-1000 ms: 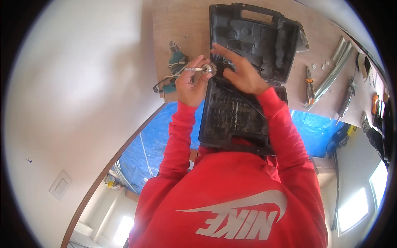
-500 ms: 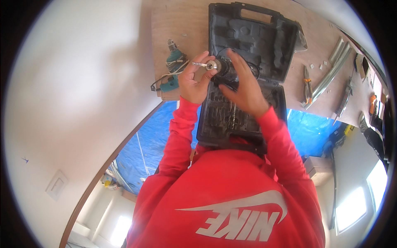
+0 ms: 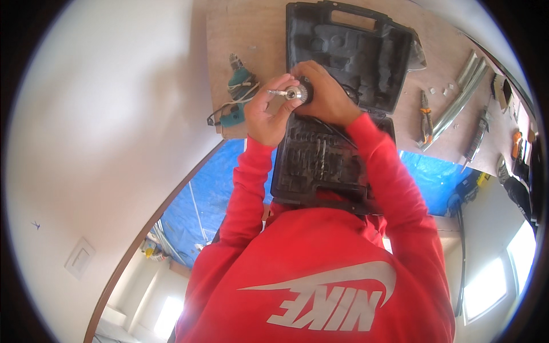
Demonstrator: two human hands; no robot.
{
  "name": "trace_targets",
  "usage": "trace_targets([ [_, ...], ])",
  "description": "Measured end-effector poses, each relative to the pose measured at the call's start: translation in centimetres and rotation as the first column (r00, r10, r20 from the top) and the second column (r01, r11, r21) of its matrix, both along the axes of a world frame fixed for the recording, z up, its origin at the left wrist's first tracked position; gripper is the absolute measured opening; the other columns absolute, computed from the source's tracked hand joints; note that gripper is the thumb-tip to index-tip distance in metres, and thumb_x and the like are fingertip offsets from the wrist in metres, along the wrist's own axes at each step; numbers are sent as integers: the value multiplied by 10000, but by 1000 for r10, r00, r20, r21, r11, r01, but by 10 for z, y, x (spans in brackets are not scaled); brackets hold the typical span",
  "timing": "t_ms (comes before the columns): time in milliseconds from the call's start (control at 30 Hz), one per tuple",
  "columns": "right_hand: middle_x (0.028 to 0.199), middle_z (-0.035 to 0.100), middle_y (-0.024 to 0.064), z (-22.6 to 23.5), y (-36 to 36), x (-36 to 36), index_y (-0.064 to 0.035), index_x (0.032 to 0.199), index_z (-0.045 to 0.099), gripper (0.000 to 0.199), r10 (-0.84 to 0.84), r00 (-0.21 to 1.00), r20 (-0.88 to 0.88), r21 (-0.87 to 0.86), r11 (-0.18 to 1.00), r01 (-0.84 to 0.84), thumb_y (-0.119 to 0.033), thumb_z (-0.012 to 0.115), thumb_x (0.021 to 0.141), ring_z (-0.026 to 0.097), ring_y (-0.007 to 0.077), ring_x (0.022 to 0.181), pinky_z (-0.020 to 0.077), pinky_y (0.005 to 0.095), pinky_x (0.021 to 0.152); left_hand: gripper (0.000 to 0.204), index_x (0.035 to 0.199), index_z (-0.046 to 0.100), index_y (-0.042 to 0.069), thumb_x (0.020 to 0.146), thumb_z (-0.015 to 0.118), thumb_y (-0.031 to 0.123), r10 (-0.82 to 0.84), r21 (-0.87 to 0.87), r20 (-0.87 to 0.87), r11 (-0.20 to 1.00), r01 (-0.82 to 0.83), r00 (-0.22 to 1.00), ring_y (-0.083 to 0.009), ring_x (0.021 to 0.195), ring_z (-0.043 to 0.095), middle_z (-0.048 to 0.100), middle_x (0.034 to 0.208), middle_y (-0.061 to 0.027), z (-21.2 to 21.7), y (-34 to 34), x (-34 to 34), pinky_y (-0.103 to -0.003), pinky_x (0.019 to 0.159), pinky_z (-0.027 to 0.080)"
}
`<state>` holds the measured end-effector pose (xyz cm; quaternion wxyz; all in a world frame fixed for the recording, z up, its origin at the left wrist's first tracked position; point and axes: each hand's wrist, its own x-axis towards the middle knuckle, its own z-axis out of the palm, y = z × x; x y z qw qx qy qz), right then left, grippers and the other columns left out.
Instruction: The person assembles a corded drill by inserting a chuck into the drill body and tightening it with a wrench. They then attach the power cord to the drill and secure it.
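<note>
My left hand (image 3: 264,117) curls round the front of a power drill, its thumb and fingertips at the silver drill chuck (image 3: 295,93). A drill bit (image 3: 277,92) points left from the mouth of the chuck, across the gap between finger and thumb; how firmly it is seated cannot be seen. Wrapped over the drill's dark body, just behind the chuck, is my right hand (image 3: 327,97), which hides most of it. Beneath both hands lies an open black tool case (image 3: 350,68), with another drill bit (image 3: 322,157) and several small pieces in its near half.
A teal power drill (image 3: 241,80) with its cord rests left of the case on the wooden table (image 3: 220,34). On the right are pliers (image 3: 426,120), bent metal strips (image 3: 457,106) and a caulking gun (image 3: 476,137). Blue sheeting (image 3: 197,188) covers the floor; a white wall (image 3: 103,114) stands at the left.
My right hand, formerly raised with fingers apart over the drill, has moved left and closed round its body behind the chuck. The left hand stays almost in place.
</note>
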<state>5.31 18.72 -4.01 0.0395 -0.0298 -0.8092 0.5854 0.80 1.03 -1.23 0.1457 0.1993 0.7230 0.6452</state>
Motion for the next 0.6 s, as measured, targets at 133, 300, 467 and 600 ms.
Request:
trace_targets([
  [133, 1174, 729, 140, -14, 5, -16, -73, 1158, 709, 474, 196, 981, -14, 52, 979, -195, -215, 860, 732, 659, 382, 1142, 384, 546, 1188, 497, 1360, 629, -54, 906, 818, 18, -20, 43, 45, 999, 18, 999, -238, 1189, 695, 758, 1216, -170, 0, 4, -4, -367, 1064, 520],
  [300, 1138, 754, 106, -16, -38, 9, -86, 1109, 732, 340, -389, 915, -103, 390, 831, 397, -243, 781, 811, 693, 324, 1155, 317, 578, 1210, 465, 1332, 669, -9, 890, 812, 5, 73, 90, 119, 992, -84, 990, -204, 1124, 717, 775, 1192, -133, 0, 22, 11, -351, 1015, 538],
  [467, 1096, 755, 129, 0, -34, 7, -52, 1092, 725, 330, -353, 934, 55, 198, 921, 336, -192, 794, 801, 704, 355, 1086, 443, 511, 1091, 435, 1318, 670, -49, 913, 812, 22, 14, -37, 4, 999, -14, 1000, -232, 1201, 702, 762, 1226, -166, 4, 19, 6, -372, 1075, 525],
  [600, 1072, 762, 160, 5, 12, 0, -9, 1134, 708, 401, 129, 975, 181, -167, 981, -99, -118, 830, 767, 723, 348, 976, 553, 412, 882, 369, 1266, 718, -30, 921, 807, 65, -101, -42, -20, 994, 100, 995, -237, 1203, 705, 766, 1249, -150, 8, 14, -1, -379, 1069, 528],
])
